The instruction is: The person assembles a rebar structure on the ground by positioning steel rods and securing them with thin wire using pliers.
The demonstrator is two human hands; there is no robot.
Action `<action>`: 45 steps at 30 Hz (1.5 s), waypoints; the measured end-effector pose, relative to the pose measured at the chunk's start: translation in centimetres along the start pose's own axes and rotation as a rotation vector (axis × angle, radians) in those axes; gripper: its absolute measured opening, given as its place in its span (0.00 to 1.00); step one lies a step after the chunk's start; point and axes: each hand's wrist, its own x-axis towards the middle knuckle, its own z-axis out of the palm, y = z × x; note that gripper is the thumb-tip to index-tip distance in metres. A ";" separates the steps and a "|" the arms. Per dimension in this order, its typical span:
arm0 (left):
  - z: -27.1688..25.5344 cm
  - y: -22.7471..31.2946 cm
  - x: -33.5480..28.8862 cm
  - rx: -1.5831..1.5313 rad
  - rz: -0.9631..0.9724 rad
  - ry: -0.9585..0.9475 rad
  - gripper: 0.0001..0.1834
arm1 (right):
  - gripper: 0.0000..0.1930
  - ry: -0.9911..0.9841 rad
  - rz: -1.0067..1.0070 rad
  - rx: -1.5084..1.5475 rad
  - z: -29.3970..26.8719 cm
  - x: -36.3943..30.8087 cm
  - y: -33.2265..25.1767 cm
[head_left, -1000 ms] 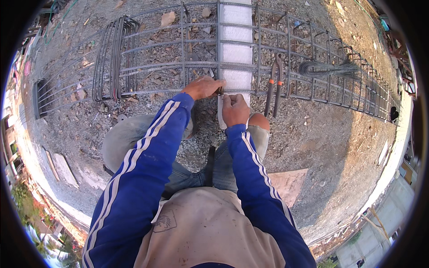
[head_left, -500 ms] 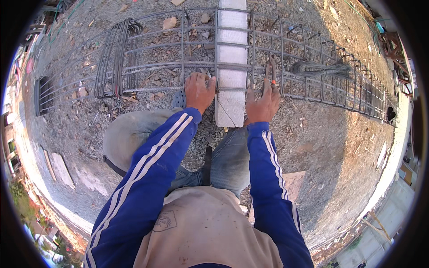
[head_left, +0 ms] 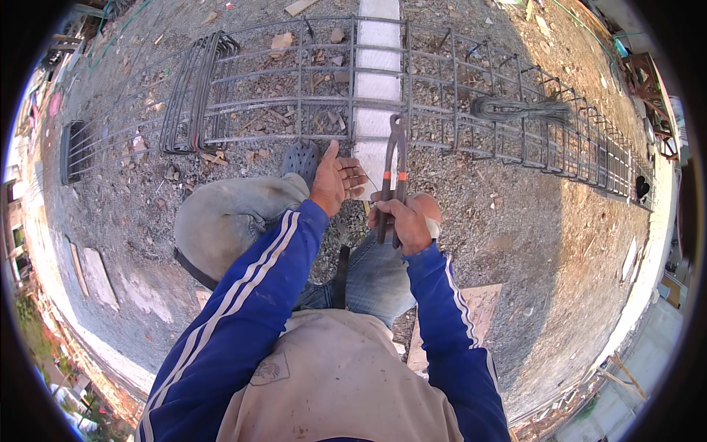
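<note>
White, the block (head_left: 378, 85) runs beneath the steel cage (head_left: 300, 81). Over the block's right edge stand the pincers (head_left: 401, 175), head pointing away from the person, with the right hand (head_left: 412, 225) closed around the handles. At the block's left edge, the left hand (head_left: 336, 180) is open, holding nothing visible; whether its fingertips touch the block, I cannot tell. Wire (head_left: 523, 110) lies well right of the block.

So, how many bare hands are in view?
2: the bare left hand, open near the left edge of the long white block; the bare right hand, gripping dark metal pincers with orange-banded handles.
</note>
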 end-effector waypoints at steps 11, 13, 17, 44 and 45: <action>-0.1 1.3 0.5 0.558 -0.009 0.016 0.23 | 0.16 -0.121 0.212 -0.218 1.2 3.0 3.0; -0.2 1.5 1.3 0.590 -0.055 0.038 0.25 | 0.16 -0.097 0.254 -0.227 1.5 2.8 1.8; -0.3 0.9 2.4 0.654 -0.121 0.039 0.27 | 0.16 -0.093 0.315 -0.207 0.8 3.6 1.9; 0.9 1.8 2.9 1.255 0.102 0.102 0.28 | 0.14 -0.407 0.291 0.588 3.1 3.8 8.6; 1.0 1.7 2.6 1.357 0.164 0.110 0.30 | 0.13 -0.464 0.295 0.751 2.9 3.8 9.0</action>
